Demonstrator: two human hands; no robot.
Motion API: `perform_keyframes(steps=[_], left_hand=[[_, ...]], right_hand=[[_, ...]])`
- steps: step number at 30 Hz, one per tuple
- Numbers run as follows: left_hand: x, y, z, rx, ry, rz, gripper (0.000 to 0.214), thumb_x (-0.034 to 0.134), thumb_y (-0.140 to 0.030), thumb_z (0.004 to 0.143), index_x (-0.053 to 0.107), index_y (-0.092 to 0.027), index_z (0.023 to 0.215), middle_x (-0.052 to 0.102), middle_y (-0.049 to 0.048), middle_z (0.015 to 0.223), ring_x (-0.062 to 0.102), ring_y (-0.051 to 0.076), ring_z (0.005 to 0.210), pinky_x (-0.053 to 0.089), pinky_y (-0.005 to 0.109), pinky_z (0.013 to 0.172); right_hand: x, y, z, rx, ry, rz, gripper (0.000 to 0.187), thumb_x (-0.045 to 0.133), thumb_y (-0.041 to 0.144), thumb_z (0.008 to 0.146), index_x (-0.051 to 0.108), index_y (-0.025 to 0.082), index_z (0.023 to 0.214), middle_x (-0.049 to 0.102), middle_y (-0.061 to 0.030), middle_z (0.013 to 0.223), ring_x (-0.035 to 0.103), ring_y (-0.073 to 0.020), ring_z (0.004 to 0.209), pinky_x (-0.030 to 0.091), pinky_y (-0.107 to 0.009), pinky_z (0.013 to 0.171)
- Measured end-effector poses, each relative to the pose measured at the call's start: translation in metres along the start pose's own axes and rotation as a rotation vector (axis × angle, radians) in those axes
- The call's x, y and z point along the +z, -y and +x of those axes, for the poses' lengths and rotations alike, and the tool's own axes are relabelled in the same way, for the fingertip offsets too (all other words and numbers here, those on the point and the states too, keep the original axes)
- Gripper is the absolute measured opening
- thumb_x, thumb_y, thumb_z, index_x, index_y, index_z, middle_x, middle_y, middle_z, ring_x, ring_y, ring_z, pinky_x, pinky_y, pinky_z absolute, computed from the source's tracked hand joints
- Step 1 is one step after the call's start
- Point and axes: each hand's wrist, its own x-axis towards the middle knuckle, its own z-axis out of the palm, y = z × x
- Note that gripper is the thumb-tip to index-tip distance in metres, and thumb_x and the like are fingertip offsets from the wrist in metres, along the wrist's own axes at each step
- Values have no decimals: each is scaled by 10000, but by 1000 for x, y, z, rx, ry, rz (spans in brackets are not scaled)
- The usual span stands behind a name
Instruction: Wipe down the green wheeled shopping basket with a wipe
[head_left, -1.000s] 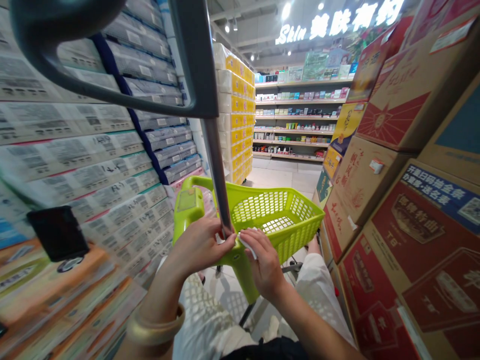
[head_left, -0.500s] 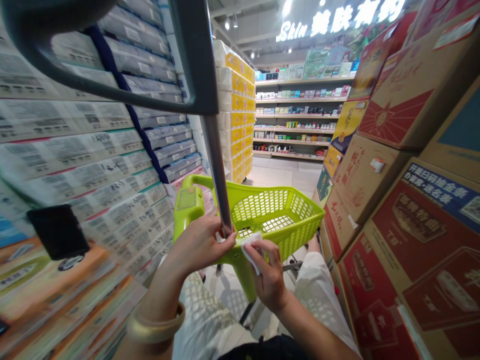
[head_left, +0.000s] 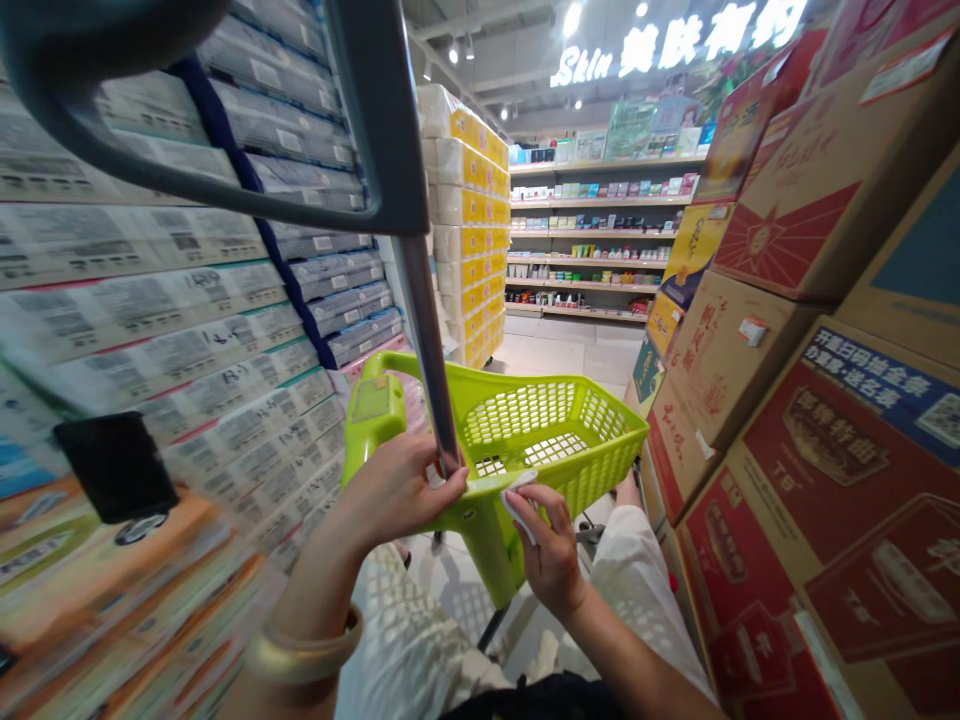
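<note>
Since the earlier frame the right hand (head_left: 555, 550) has slid a little farther right along the near rim (head_left: 484, 486) with the white wipe (head_left: 513, 500), widening its gap from the left hand (head_left: 401, 480), and the metal pole (head_left: 424, 330) has shifted slightly left. The person's right hand pinches the wipe between thumb and bent fingers, against the rim of the lime-green trolley basket (head_left: 581, 460); whether it is cloth or paper cannot be told. The left hand is closed around the pole's foot, its far fingers partly hidden, and a gold bangle (head_left: 304, 650) circles that wrist. The step in hand looks like wiping the rim; carrying it on would call for even pressure along the edge while the left hand steadies the pole. The surface being worked is smooth plastic, standing in front of the person above a pale tiled floor (head_left: 551, 357). A dark grey handle (head_left: 379, 120) tops the pole. Beyond, wrapped white packs (head_left: 112, 235) are piled at the left, a black device (head_left: 116, 465) near them, printed cartons (head_left: 772, 235) at the right, and stocked shelves (head_left: 600, 205) under a lit sign (head_left: 679, 45) at the back
</note>
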Motion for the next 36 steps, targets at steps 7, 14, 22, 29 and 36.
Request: perform_keyframes(steps=[7, 14, 22, 29, 36], left_hand=[[0, 1, 0, 4, -3, -18, 229, 578, -300, 811, 673, -179, 642, 724, 28, 768, 665, 177, 747, 488, 248, 669], [0, 3, -1, 21, -7, 3, 232, 560, -316, 816, 678, -180, 670, 717, 34, 765, 656, 177, 732, 483, 257, 662], [1, 4, -2, 3, -18, 47, 261, 545, -366, 820, 692, -192, 694, 720, 40, 774, 659, 194, 741, 493, 277, 660], [-1, -5, -14, 176, -719, 142, 224, 570, -330, 843, 601, -204, 1025, 660, 58, 943, 628, 225, 873, 516, 365, 811], [35, -44, -17, 429, -747, 39, 366, 520, -118, 836, 535, -232, 1184, 604, 69, 1080, 608, 205, 966, 524, 327, 848]], right_hand=[[1, 8, 10, 60, 1, 1, 471, 483, 57, 924, 559, 267, 1339, 619, -98, 1110, 578, -227, 1086, 521, -422, 949], [-12, -23, 6, 100, -20, -83, 331, 492, 127, 943, 651, 242, 1208, 659, -93, 1057, 612, -226, 1019, 540, -410, 894], [-22, -8, 26, 219, -177, -9, 306, 471, 152, 957, 647, 228, 1196, 653, -101, 1095, 627, -223, 1051, 543, -418, 918], [0, 3, 48, 22, 133, 61, 397, 419, 112, 961, 583, 241, 1298, 677, -76, 1219, 577, -207, 1224, 471, -452, 1067], [-8, -28, 43, 216, 50, -24, 284, 439, 185, 966, 668, 222, 1129, 722, -89, 1060, 656, -223, 1055, 522, -446, 972]])
